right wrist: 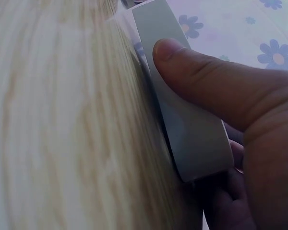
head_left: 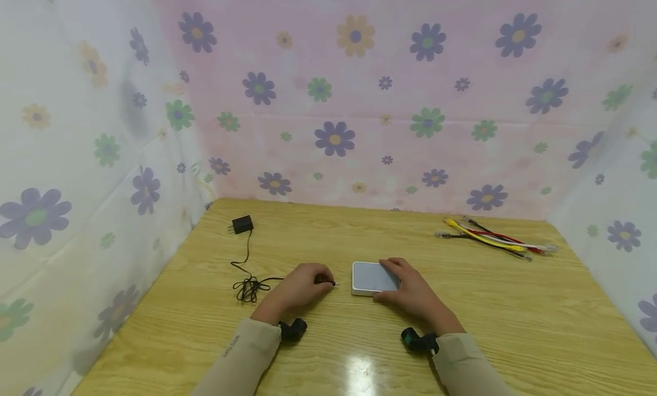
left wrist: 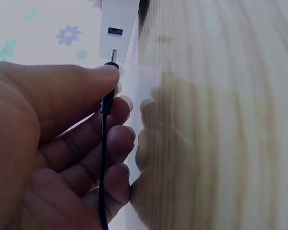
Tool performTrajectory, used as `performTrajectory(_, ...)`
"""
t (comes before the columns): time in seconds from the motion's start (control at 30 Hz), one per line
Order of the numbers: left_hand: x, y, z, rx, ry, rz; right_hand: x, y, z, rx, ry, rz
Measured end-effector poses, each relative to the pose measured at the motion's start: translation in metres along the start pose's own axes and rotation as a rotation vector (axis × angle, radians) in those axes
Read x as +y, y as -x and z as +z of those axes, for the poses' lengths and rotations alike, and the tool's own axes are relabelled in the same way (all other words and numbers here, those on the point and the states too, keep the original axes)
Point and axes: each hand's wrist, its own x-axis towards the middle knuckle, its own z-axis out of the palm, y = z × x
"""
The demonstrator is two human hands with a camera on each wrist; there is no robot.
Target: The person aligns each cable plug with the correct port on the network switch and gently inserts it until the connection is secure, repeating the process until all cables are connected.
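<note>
My left hand [head_left: 304,286] pinches the black barrel plug [left wrist: 109,88] of a power adapter cord between thumb and fingers. Its bare metal tip points at a small dark socket [left wrist: 115,31] in the end of a flat white box, a short gap away. With thumb and fingers on opposite sides, my right hand [head_left: 412,289] grips that white box [head_left: 373,277], which has a grey top and lies on the table. The cord runs back through a tied bundle [head_left: 248,289] to the black power adapter [head_left: 242,224], whose prongs face left.
Several network cables [head_left: 493,238] in yellow, red, white and black lie in a loose pile at the back right of the wooden table [head_left: 328,230]. Flower-print cloth [head_left: 333,99] hangs behind and along both sides.
</note>
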Motion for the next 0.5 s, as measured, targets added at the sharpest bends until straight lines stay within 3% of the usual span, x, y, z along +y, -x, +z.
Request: performTrajectory(0.5,0.0069,-0.0097,0.0071,0.032,-0.002,-0.001,0.0015,0.0006,0.0007,-0.003,0.001,-0.008)
